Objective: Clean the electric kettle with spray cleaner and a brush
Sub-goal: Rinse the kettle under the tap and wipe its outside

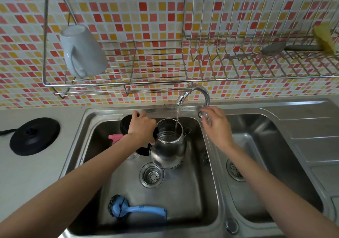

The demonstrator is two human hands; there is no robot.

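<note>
Nearest to me, a blue plastic dish brush with a dark round head [136, 209] lies flat on the floor of the left stainless steel sink basin [183, 201], at the near side of the round drain strainer [151, 175]. Just beyond that strainer I hold the stainless steel electric kettle [168, 146] upright with its black lid swung open. My left hand [142, 126] has its fingers curled tight around the kettle's black handle. A thin stream of water falls from the curved chrome faucet [195, 94] straight into the kettle's open mouth. My right hand [215, 123] rests at the faucet's base, fingers loosely bent over the tap control; I cannot tell how firmly they grip it. Left of the kettle, partly behind my forearm, a pink spray trigger [115, 137] shows in the basin. Further left of the kettle, on the grey counter, sits the round black kettle base [34, 136]. A white mug [82, 51] hangs tilted in the wire rack [128, 87] above the kettle.
</note>
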